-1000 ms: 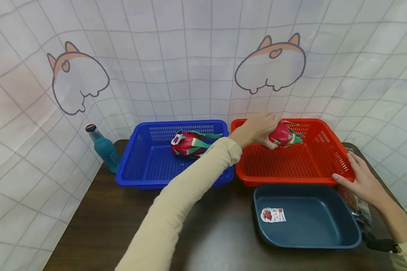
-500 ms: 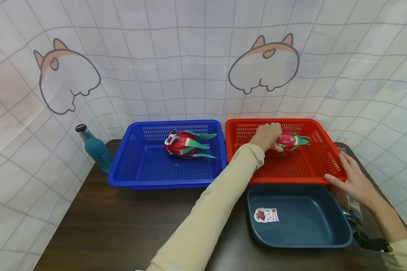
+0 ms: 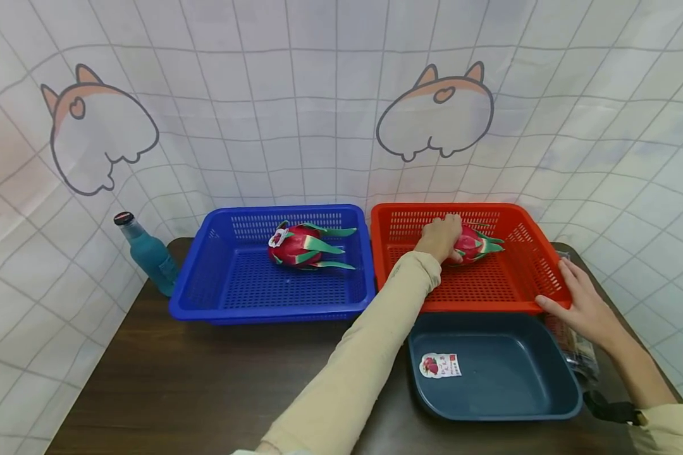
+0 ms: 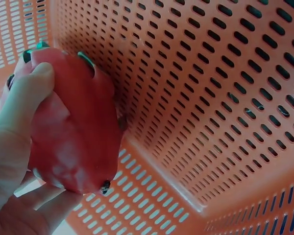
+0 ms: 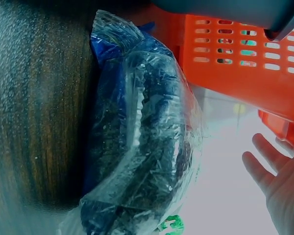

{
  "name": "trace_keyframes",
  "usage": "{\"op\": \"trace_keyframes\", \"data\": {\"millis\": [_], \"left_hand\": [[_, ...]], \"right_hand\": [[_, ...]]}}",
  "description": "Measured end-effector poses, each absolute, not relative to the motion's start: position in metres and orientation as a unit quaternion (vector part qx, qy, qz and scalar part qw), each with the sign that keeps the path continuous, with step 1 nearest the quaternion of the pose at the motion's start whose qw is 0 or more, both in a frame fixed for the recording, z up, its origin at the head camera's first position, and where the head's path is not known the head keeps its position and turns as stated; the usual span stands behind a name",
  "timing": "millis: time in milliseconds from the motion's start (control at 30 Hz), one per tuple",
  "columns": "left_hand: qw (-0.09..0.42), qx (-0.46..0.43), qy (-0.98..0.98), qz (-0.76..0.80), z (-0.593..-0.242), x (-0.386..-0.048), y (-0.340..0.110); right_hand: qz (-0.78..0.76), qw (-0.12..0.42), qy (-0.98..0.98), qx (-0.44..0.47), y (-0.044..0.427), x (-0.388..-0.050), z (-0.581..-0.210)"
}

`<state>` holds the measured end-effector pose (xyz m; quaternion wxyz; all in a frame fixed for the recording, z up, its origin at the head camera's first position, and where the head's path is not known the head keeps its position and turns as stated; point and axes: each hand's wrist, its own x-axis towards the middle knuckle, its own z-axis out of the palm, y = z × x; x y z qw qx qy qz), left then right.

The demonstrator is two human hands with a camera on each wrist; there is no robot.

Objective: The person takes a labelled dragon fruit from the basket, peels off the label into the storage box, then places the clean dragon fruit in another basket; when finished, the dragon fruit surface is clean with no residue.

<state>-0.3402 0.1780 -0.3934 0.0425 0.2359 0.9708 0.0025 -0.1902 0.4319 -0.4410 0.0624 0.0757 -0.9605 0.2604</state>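
My left hand [image 3: 439, 239] holds a red dragon fruit [image 3: 471, 245] with green leaf tips low inside the red perforated basket [image 3: 546, 265]. In the left wrist view, my thumb lies along one side of the dragon fruit [image 4: 73, 122] and my fingers reach under its other side. My right hand [image 3: 589, 309] rests at the basket's front right corner, its thumb on the front rim and its fingers extended along the right side. A second dragon fruit [image 3: 298, 246], bearing a small label, lies in the blue perforated basket [image 3: 273, 311] at left.
Directly in front of the red basket stands a dark blue tray [image 3: 489, 379] with a dragon-fruit sticker [image 3: 440, 365]. A clear-wrapped package [image 5: 142, 127] lies on the dark table [image 3: 205, 385], under my right forearm. A teal bottle [image 3: 150, 256] stands beyond the blue basket's left side.
My left hand has lowered the dragon fruit deeper into the red basket. The head view has turned, so the scene sits further left. My right hand stays at the basket's corner.
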Motion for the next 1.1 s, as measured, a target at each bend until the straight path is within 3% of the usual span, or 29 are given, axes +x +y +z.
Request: {"op": "trace_keyframes", "data": {"millis": [533, 1100], "left_hand": [[0.058, 0.266, 0.961, -0.051, -0.388, -0.333, 0.177], [0.094, 0.236, 0.967, -0.016, -0.385, -0.325, 0.177]], "right_hand": [[0.252, 0.075, -0.962, 0.075, 0.432, -0.19, -0.441], [0.257, 0.066, -0.961, 0.075, 0.432, -0.19, -0.441]]}}
